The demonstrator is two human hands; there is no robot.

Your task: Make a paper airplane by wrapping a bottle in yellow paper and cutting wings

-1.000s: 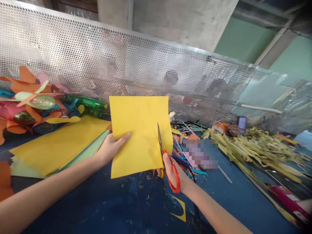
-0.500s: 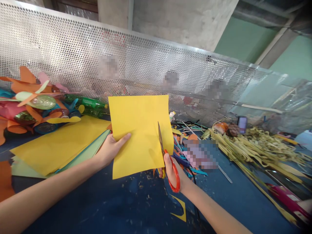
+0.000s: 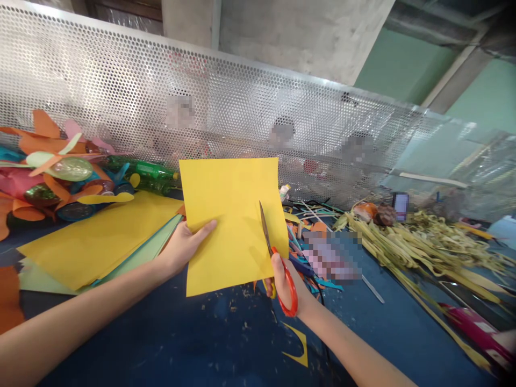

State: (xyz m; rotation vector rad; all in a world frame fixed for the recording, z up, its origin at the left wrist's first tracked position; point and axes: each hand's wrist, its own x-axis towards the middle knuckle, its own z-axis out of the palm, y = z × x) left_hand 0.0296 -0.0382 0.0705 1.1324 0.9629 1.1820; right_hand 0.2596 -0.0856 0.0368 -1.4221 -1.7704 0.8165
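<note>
A yellow sheet of paper (image 3: 229,215) is held up over the blue table. My left hand (image 3: 187,244) grips its left edge, thumb on the near face and fingers hidden behind. In my right hand (image 3: 284,279) is a pair of scissors (image 3: 289,290) with a red handle loop. One blade lies in front of the paper near its right side, pointing up; the other blade is hidden behind the sheet. A curved yellow offcut (image 3: 300,346) lies on the table below my right hand.
Yellow and pale green sheets (image 3: 108,231) are stacked at left, below paper-decorated plastic bottles (image 3: 72,166). Coloured scraps (image 3: 306,215) lie right of the sheet, then dried husk strips (image 3: 411,242) and a magenta object (image 3: 478,330). A perforated metal screen (image 3: 237,102) runs behind; people are beyond it.
The scissors have shifted very slightly left against the paper. Both hands keep the same hold, and the sheet has hardly moved.
</note>
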